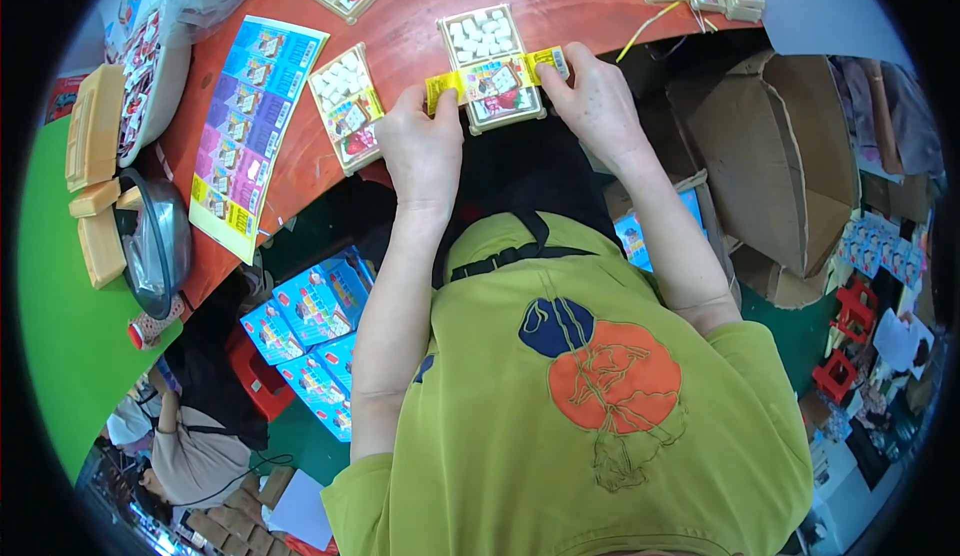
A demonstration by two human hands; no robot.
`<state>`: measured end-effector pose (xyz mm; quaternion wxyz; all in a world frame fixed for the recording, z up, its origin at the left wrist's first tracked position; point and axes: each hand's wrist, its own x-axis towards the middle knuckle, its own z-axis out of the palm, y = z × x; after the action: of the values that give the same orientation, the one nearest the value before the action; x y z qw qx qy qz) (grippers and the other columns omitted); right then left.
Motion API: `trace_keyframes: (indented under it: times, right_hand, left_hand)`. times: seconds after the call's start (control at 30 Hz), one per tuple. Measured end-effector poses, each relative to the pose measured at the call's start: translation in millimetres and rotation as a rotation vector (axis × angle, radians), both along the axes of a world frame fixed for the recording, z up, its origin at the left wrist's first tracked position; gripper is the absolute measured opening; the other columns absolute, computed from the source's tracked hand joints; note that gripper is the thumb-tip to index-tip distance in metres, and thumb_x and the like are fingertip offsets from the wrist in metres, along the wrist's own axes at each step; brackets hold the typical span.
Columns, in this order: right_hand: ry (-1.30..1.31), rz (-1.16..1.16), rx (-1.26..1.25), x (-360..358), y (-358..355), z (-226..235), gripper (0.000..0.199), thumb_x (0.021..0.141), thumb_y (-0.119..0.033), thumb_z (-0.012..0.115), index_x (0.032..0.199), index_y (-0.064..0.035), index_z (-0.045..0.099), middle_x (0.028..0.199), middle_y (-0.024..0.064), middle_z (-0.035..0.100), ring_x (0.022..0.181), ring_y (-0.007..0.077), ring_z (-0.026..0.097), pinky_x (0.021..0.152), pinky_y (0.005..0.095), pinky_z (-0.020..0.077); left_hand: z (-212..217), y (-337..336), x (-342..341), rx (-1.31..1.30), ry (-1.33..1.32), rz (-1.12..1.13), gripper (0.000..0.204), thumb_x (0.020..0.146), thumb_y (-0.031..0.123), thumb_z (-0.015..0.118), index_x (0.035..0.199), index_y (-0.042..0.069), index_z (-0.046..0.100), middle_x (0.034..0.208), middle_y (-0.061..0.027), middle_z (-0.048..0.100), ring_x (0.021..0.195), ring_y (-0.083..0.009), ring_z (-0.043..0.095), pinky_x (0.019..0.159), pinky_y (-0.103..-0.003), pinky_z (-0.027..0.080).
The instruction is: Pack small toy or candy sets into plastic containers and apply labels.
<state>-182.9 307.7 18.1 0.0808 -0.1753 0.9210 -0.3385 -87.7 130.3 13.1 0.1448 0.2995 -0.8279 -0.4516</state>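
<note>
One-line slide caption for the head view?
Left hand and right hand hold a yellow-ended label across a tray of white pieces.

The label strip [492, 80] is yellow-ended, the blocks [482, 34] white, the sheet [246, 128] banded blue, purple, pink and yellow.

Head cam's a wide fisheye worn up top, aimed steeply down at the fingers [578, 59] in the upper middle. The shirt [600, 436] is super close and hogs the lower half, forearms [395, 296] run up from there, and the tabletop [405, 46] sits farther off, curving across the top. It's wide enough to catch floor [800, 324] on both sides.
</note>
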Motion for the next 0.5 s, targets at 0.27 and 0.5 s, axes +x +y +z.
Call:
trace_keyframes:
  times: [0.27, 0.5]
  right_hand:
    - [-0.458, -0.46, -0.85, 35.8, -18.9, -68.3, 0.024, 0.104, -0.019, 0.054, 0.112, 0.0026, 0.05, 0.102, 0.0116, 0.065, 0.081, 0.0132, 0.065, 0.072, 0.0293, 0.0536]
    - [-0.292, -0.405, -0.789, 44.6, -17.9, -78.9, 0.025, 0.102, -0.02, 0.055, 0.104, 0.0047, 0.051, 0.093, 0.0146, 0.065, 0.081, 0.0186, 0.064, 0.073, 0.035, 0.0524]
  left_hand:
    - [-16.8, 33.5, 16.4, 0.649, 0.177, 0.119, 0.025, 0.101, 0.022, 0.06, 0.104, -0.002, 0.066, 0.086, -0.0087, 0.072, 0.066, -0.0156, 0.07, 0.055, -0.023, 0.055]
    - [-36.3, 49.7, 23.3, 1.436, 0.199, 0.057, 0.028, 0.106, 0.025, 0.048, 0.114, 0.001, 0.061, 0.105, -0.0108, 0.071, 0.08, -0.0152, 0.067, 0.053, -0.029, 0.048]
